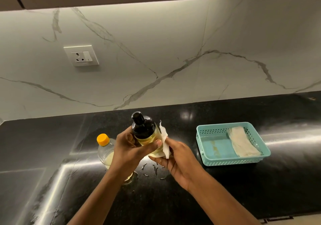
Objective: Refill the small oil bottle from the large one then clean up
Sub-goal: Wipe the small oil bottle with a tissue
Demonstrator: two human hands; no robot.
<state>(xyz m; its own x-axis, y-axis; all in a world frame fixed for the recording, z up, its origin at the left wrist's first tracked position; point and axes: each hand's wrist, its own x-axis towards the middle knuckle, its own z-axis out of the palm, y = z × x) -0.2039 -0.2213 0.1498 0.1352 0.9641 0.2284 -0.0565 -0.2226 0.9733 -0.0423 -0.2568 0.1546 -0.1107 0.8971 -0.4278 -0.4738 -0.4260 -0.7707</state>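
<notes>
Small bottle: clear glass oil bottle with black pump cap (145, 134), held upright above the black counter's (225, 190) middle.
Left hand (129, 148): wrapped round it.
Right hand (175, 157): pinching white tissue (165, 143) against its right side.
Large bottle: yellow-capped clear plastic (105, 148), left, capped.

Left of our fingers (157, 142) the large oil bottle (106, 149) stands close, blocking that side. To their right the teal basket (231, 143) sits on the table (286, 181); between them, and beyond the fingers toward the wall, we see open table.
</notes>
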